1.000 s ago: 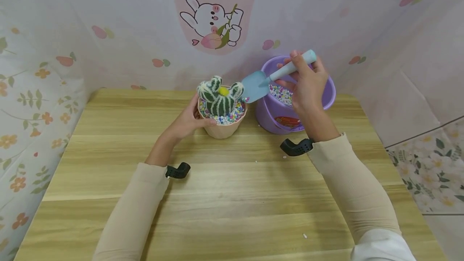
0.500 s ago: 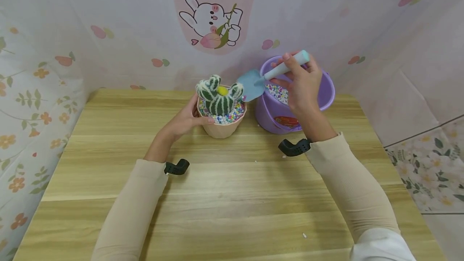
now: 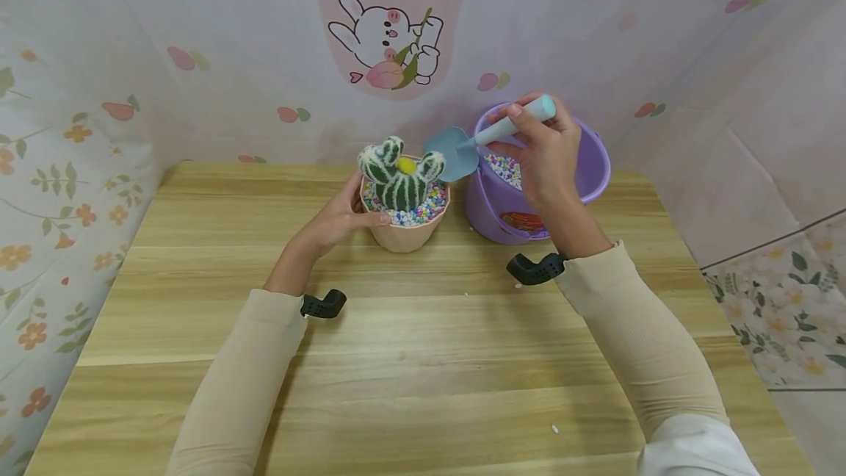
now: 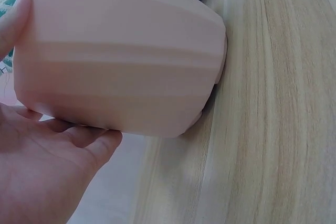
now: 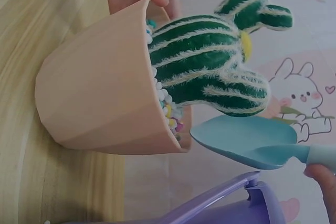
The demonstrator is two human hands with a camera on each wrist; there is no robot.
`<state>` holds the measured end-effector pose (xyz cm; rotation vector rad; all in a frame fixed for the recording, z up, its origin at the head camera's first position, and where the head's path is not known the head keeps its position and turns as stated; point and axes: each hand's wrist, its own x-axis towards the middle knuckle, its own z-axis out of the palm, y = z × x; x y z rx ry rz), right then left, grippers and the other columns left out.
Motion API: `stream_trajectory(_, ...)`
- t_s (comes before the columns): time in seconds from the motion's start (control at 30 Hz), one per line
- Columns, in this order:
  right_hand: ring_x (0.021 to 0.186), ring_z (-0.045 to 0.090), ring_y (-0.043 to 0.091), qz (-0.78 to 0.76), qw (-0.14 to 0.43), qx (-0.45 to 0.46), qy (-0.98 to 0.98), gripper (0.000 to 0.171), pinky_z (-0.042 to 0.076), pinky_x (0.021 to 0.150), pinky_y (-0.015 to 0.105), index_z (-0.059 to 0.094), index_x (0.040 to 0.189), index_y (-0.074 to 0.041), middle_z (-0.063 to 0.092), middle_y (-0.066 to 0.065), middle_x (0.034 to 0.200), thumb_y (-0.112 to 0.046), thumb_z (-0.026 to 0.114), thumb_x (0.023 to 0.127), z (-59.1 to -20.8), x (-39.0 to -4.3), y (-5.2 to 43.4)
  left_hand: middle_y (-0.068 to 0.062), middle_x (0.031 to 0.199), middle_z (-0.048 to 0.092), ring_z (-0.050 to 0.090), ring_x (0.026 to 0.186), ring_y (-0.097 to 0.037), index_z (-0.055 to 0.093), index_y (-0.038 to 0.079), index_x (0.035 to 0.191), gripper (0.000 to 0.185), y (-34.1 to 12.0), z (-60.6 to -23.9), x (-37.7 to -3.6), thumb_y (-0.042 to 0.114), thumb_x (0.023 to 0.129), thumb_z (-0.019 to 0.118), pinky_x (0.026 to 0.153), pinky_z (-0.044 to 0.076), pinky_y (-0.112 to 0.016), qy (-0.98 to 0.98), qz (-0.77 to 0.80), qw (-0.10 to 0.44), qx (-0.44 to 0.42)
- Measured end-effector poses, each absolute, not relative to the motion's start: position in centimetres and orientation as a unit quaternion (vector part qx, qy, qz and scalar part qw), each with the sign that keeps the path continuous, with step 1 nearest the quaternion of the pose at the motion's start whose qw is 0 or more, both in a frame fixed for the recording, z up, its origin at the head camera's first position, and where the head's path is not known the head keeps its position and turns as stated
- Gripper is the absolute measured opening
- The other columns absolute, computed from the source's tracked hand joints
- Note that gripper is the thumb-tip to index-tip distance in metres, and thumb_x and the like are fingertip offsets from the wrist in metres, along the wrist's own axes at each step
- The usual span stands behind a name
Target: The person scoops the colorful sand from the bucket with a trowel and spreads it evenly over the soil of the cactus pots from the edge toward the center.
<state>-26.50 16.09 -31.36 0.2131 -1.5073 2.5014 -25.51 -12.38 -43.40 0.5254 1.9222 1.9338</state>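
Observation:
A green cactus [image 3: 401, 189] with white fuzzy stripes and a yellow flower stands in a pale peach flowerpot [image 3: 405, 239]. Colourful pebbles [image 3: 423, 210] surround its base. My left hand [image 3: 337, 219] grips the pot from the left, thumb over the front rim and fingers around the far side. Held by its handle in my right hand [image 3: 551, 156] is a light blue trowel [image 3: 457, 154]. In the right wrist view the blade [image 5: 247, 137] is tilted with its tip at the pot rim, beside the cactus; no pebbles show on it.
Just right of the pot stands a purple bucket [image 3: 489, 208] with pebbles inside, beneath my right hand. A few stray pebbles [image 3: 554, 429] lie on the wooden table [image 3: 410, 358]. Printed cloth [image 3: 251, 42] hangs right behind the table's back edge.
My right hand has moved slightly left with the trowel, its blade now closer over the pot's right rim. The few pebbles at the blade's tip no longer show there. My left hand stays put.

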Motion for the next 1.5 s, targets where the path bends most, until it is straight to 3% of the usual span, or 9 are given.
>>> stream_trajectory(0.33,0.08,0.069,0.035,0.858,0.112,0.059,-0.498,0.016,0.059,0.065,0.047,0.058,0.095,0.002,0.068,0.018,0.084,-0.006,0.07,0.088,-30.2,-26.7,16.6,-0.008,0.152,0.03,0.033,0.138,-0.026,0.013,0.03,0.155,0.09,-12.4,-43.3,-25.5,0.009,0.088,0.069,0.114,0.028,-0.047,0.677,0.689,0.182,0.183)
stream_trajectory(0.73,0.08,0.069,0.036,0.872,0.145,0.031,-0.466,0.019,0.058,0.059,0.048,0.06,0.096,0.003,0.067,0.02,0.085,-0.006,0.073,0.085,-28.2,-27.9,19.9,-0.006,0.154,0.027,0.031,0.14,-0.023,0.015,0.029,0.155,0.09,-12.3,-43.4,-25.4,0.006,0.088,0.07,0.116,0.025,-0.044,0.679,0.689,0.174,0.183)
stream_trajectory(1.1,0.081,0.07,0.037,0.894,0.155,-0.05,-0.417,0.016,0.056,0.062,0.054,0.059,0.094,0.002,0.069,0.02,0.084,-0.006,0.071,0.088,-28.2,-29.0,23.2,-0.005,0.152,0.029,0.034,0.138,-0.022,0.015,0.03,0.155,0.089,-12.3,-43.4,-25.3,0.008,0.088,0.07,0.115,0.028,-0.043,0.681,0.687,0.175,0.184)
stream_trajectory(1.5,0.08,0.071,0.038,0.887,0.15,-0.097,-0.426,0.023,0.054,0.062,0.058,0.062,0.099,-0.001,0.07,0.019,0.086,-0.01,0.077,0.083,-28.6,-29.7,25.8,-0.005,0.151,0.031,0.035,0.137,-0.023,0.015,0.032,0.155,0.089,-12.3,-43.7,-25.3,0.008,0.089,0.069,0.114,0.029,-0.043,0.677,0.692,0.176,0.177)
